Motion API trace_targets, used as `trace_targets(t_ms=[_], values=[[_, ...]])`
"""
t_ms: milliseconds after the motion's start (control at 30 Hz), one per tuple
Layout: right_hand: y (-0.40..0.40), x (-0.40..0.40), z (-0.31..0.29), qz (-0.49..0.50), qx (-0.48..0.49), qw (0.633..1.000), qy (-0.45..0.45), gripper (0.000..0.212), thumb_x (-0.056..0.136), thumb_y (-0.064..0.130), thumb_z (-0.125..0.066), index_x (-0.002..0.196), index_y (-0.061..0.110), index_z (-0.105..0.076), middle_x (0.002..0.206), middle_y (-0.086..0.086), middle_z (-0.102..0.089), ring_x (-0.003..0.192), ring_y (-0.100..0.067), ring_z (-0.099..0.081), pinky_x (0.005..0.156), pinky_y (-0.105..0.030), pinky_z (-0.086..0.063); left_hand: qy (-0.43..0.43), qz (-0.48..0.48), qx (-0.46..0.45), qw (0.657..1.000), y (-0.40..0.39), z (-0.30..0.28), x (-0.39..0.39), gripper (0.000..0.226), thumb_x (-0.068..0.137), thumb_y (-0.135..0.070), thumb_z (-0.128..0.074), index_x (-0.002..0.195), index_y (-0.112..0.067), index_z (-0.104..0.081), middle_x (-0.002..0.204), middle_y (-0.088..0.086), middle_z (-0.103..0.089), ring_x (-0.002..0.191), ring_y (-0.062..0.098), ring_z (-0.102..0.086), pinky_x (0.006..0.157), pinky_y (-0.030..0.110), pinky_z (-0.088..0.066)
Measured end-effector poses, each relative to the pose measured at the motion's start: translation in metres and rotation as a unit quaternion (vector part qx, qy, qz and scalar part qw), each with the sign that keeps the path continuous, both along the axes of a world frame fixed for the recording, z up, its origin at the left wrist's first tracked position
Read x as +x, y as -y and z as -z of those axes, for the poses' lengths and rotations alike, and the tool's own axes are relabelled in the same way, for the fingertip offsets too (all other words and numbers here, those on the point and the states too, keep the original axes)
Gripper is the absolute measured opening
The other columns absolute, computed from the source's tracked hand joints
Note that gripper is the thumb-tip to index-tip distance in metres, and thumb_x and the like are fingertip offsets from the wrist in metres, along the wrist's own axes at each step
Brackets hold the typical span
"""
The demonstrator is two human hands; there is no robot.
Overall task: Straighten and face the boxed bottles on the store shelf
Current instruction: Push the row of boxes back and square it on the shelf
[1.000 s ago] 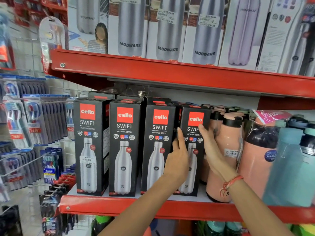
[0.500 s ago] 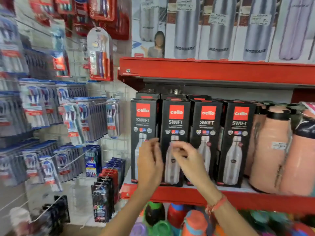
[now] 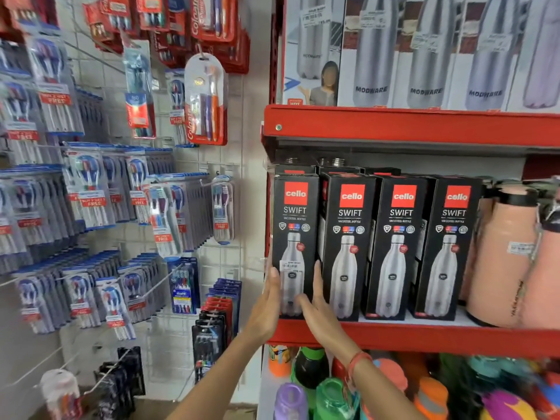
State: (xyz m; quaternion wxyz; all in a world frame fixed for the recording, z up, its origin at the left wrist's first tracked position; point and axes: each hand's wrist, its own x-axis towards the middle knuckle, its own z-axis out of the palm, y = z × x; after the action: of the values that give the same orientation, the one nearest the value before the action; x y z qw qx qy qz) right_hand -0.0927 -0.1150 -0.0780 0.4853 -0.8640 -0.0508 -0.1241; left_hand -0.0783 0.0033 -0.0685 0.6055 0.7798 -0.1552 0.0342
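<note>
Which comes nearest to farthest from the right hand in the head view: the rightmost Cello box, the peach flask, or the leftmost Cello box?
From the right hand:
1. Leftmost Cello box, under the fingers, shelf's left end.
2. Rightmost Cello box, fourth along the row.
3. Peach flask, beyond the boxes, far right.

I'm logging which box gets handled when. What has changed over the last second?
Both hands worked leftward along the row: from the rightmost box, past the second, to the leftmost box. The left hand now presses its left edge, the right hand its right edge. All four boxes remain upright, fronts outward, on the red shelf; the peach flasks are unmoved.
</note>
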Motion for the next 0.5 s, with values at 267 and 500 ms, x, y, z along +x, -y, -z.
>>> trace_targets(t_ms=[267, 500], values=[[0.008, -0.015, -0.001, -0.014, -0.052, 0.998, -0.025, 0.075, 0.095, 0.039, -0.031, 0.136, 0.057, 0.029, 0.113, 0.02, -0.051, 0.063, -0.012, -0.052, 0.07, -0.034, -0.041, 0.004, 0.017, 0.066, 0.998, -0.017, 0.005, -0.012, 0.063, 0.087, -0.067, -0.002, 0.146, -0.045, 0.004, 0.16, -0.01, -0.011, 0.148, 0.019, -0.011, 0.12, 0.043, -0.004], [0.016, -0.02, -0.001, -0.015, -0.055, 0.998, -0.031, 0.071, 0.097, 0.039, -0.033, 0.14, 0.058, 0.02, 0.151, -0.013, -0.041, 0.122, -0.04, -0.054, 0.09, -0.044, -0.047, 0.009, 0.001, 0.083, 0.996, -0.016, 0.009, -0.016, 0.068, 0.083, -0.076, -0.003, 0.146, -0.049, 0.002, 0.159, -0.008, -0.019, 0.144, 0.024, -0.026, 0.119, 0.048, -0.015]])
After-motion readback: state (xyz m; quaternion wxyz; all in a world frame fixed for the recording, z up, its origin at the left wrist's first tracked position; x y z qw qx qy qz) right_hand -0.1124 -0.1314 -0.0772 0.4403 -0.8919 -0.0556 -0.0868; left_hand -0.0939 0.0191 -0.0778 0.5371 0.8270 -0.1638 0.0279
